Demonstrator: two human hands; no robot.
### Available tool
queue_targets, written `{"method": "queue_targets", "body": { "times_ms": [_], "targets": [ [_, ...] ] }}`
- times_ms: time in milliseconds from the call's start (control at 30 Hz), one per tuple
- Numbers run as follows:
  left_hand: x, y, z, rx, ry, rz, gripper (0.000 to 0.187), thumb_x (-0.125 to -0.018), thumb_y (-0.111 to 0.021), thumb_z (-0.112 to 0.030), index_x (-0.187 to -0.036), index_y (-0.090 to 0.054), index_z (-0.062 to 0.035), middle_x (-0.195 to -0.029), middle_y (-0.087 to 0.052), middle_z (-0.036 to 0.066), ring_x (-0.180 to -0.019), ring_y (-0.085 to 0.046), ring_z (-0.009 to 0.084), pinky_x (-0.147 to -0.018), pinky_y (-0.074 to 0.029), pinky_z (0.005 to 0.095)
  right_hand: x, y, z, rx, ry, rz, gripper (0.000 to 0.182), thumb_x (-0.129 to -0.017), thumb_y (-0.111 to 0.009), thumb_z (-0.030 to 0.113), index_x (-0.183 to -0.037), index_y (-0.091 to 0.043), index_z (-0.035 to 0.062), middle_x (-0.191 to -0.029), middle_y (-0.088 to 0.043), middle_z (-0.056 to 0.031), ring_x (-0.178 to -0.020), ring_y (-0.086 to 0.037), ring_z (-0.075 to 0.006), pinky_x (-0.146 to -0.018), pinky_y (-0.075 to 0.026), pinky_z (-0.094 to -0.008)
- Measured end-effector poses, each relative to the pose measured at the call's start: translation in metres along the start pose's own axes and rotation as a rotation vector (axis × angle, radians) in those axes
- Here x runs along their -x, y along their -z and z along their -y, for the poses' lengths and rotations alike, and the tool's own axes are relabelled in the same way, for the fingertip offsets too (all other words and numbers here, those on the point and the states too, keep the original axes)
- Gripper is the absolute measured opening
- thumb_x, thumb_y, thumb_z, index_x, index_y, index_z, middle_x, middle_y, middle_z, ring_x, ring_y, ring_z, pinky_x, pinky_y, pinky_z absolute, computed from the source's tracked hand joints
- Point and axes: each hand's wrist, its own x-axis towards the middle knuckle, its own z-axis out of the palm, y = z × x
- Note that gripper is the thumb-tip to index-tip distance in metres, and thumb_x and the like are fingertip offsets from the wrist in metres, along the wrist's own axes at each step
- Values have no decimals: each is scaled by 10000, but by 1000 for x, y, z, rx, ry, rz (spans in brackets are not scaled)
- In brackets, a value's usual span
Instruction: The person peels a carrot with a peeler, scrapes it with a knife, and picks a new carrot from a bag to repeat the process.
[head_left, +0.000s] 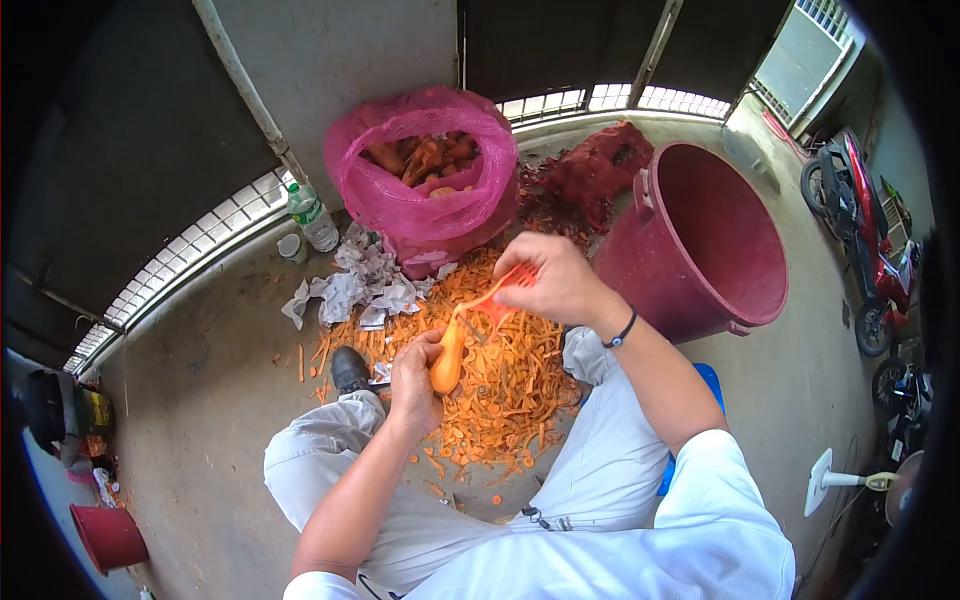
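My left hand (412,385) is closed around a peeled, bright orange carrot (450,362), thick end toward me. In my right hand (555,275) is a red-orange peeler (515,278), held just beyond the carrot's far, thin end. Whether the blade touches the carrot I cannot make out. Beneath both hands, a broad heap of orange carrot peelings (510,400) with some round cut ends covers the floor between my legs. Beyond them stands a pink plastic bag (430,215) with carrots (425,157) inside.
A large dark red bin (640,250) tilts at the right, near a crumpled red net sack (605,165). Crumpled paper (365,275), a plastic bottle (313,217) and a cup (292,248) are left of the bag. Motorbikes (855,220) stand far right; a red bucket (108,538) sits lower left.
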Motion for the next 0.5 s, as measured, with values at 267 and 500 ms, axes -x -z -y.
{"method": "queue_targets", "body": {
  "times_ms": [267,500],
  "targets": [
    [7,-1,-8,142,23,43,422,-926,-454,-207,-1318,-553,-84,-998,-677,104,-710,-600,181,-518,-431,317,-3,0,4,601,278,-395,114,-782,-731,61,-858,-645,62,-900,-588,-95,-792,-679,-296,-672,-559,-407],
    [3,-3,-4,54,-78,-16,418,-895,-516,-204,-1286,-579,-71,-982,-663,81,-678,-583,155,-508,-434,311,0,-9,3,279,201,-261,146,-770,-752,91,-882,-678,36,-885,-631,-112,-778,-671,-310,-699,-550,-391]
  ]
}}
